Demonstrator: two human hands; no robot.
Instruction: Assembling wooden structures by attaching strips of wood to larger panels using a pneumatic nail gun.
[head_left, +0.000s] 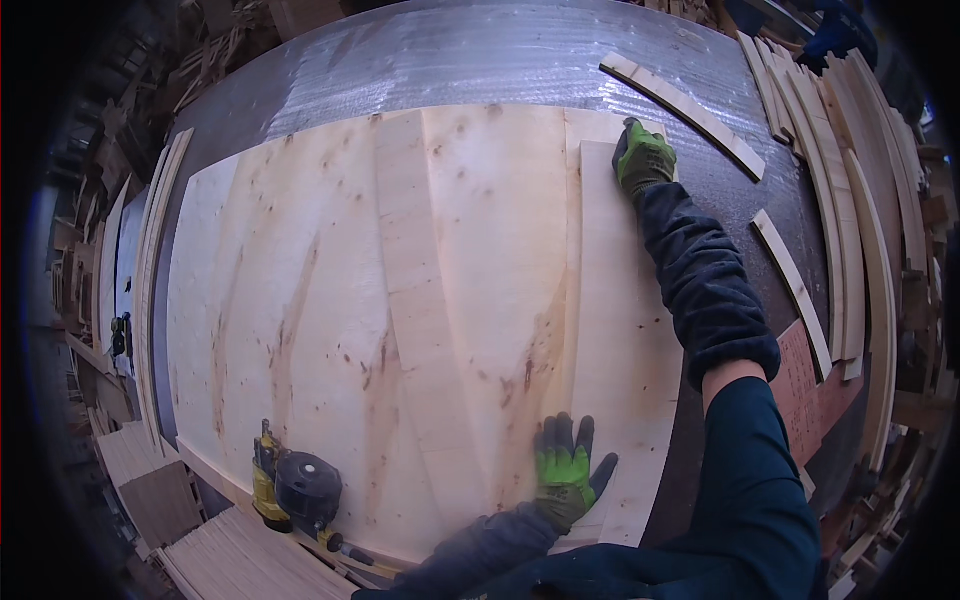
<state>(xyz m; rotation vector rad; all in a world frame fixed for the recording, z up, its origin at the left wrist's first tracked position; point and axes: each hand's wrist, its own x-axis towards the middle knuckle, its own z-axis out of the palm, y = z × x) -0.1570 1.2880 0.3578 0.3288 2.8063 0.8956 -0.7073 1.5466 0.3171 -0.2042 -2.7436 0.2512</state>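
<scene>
A large pale plywood panel [300, 250] with knots and brown streaks lies on the table. Along its right side rests a wide light plank [622, 290], and a second flat board [415, 260] lies lengthwise across its middle. My right hand [645, 160], in a green and dark glove, is closed at the plank's far end, its fingertips partly hidden. Near the panel's front edge, my left hand [565, 475], gloved alike, lies flat with fingers spread, close to the plank's near end. A yellow and black coil nail gun [295, 487] sits at the front left corner of the panel.
Two loose wood strips [690, 112] [795, 290] lie on the dark tabletop [450, 60] to the right. Long slats [835, 200] are stacked at the far right. Stacked boards [235, 560] stand front left, with strips [165, 270] along the left edge.
</scene>
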